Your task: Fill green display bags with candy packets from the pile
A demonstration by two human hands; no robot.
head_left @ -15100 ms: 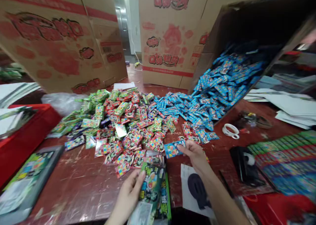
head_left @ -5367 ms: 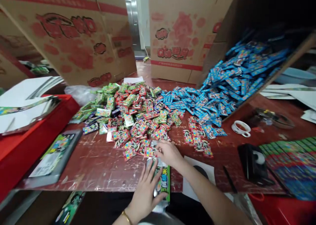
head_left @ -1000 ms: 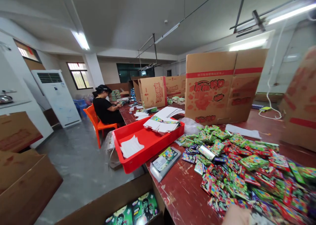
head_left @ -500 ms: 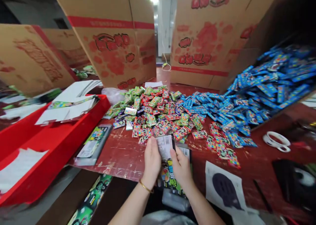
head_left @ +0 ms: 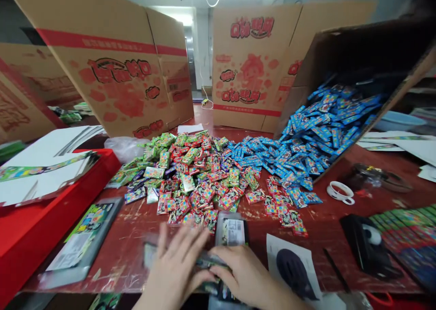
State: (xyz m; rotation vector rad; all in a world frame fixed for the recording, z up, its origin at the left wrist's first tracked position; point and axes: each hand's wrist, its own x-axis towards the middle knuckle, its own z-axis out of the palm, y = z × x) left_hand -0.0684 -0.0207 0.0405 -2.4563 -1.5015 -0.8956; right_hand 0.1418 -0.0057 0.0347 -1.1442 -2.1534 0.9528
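Note:
My left hand (head_left: 182,255), smeared by motion, has its fingers spread over a dark-edged printed packet (head_left: 149,254). My right hand (head_left: 240,271) is closed, with thumb and fingers pinching that packet's right side. Most of the packet is hidden beneath the hands. Just behind my right hand lies a clear-wrapped stack of printed packets (head_left: 233,230) with a white label. A heap of small green and red candy packets (head_left: 200,174) spreads beyond my fingers. Blue candy packets (head_left: 289,151) run from its right side into a tipped carton.
Left, a red tray (head_left: 37,228) carries white cards; another wrapped stack (head_left: 85,233) lies beside it. The tipped carton (head_left: 402,81) stands right. A tape roll (head_left: 340,193), black tape dispenser (head_left: 369,244) and printed paper sheet (head_left: 293,264) lie right of my hands.
The upright packet between my hands is now lowered and lying sideways. My left hand has opened and spread over it. The view has shifted rightward.

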